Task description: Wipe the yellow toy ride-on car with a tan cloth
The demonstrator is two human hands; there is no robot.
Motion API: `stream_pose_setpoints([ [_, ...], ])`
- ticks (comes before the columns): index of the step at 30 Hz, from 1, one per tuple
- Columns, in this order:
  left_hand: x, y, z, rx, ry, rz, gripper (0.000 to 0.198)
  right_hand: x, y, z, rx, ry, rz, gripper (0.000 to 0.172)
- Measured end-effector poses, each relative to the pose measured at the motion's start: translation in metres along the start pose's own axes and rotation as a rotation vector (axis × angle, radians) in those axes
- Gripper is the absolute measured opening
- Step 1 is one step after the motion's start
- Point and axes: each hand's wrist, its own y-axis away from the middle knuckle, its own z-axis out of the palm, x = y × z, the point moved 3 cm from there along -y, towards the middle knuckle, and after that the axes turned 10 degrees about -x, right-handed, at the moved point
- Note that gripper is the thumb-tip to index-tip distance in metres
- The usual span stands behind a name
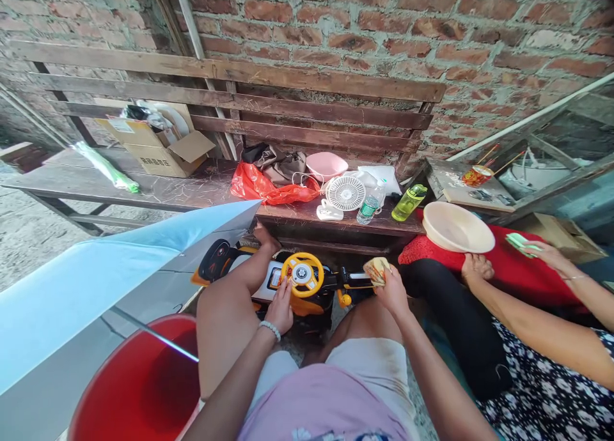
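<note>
A yellow steering wheel (318, 287) sits on a white, black and orange ride-on toy car (263, 285) between my knees. My left hand (280, 313) rests against the wheel's lower left rim, its fingers stretched out and holding nothing. To the right of the wheel, my right hand (393, 294) is closed round a folded, yellowish patterned cloth (377, 271). That cloth is raised above the toy's black and silver end, near the small orange knob (344, 298); I cannot tell whether they touch.
A wooden bench (192, 195) carries a cardboard box (153, 152), red bag (254, 184), white fan (345, 193) and bottles. At right, another person's hand (478, 268) touches a cream basin (458, 229); their other holds a green cloth (522, 244). A blue umbrella (144, 243) overhangs a red tub (139, 377).
</note>
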Motion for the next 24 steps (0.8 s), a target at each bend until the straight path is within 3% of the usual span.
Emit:
stream_pose_setpoints([
  [2, 0.000, 0.000, -0.001, -0.003, 0.009, -0.003, 0.096, -0.018, -0.015, -0.011, -0.039, 0.069, 0.073, 0.055],
  [6, 0.002, 0.001, -0.003, -0.019, 0.002, -0.014, 0.096, -0.048, -0.049, -0.009, -0.413, 0.134, 0.267, 0.038],
  [8, 0.003, 0.001, -0.004, -0.014, -0.005, -0.008, 0.096, -0.062, -0.063, -0.005, -0.514, 0.108, 0.253, 0.032],
  [14, 0.005, 0.001, -0.004, 0.001, 0.025, -0.012, 0.098, -0.089, -0.083, 0.009, -0.627, 0.008, 0.097, 0.025],
  [18, 0.008, 0.002, -0.007, -0.053, 0.012, -0.044, 0.096, -0.076, -0.080, 0.010, -0.642, -0.039, 0.068, 0.027],
  [24, 0.010, 0.002, -0.008, -0.051, -0.012, -0.030, 0.095, -0.016, -0.077, -0.007, -0.581, 0.077, 0.170, 0.028],
])
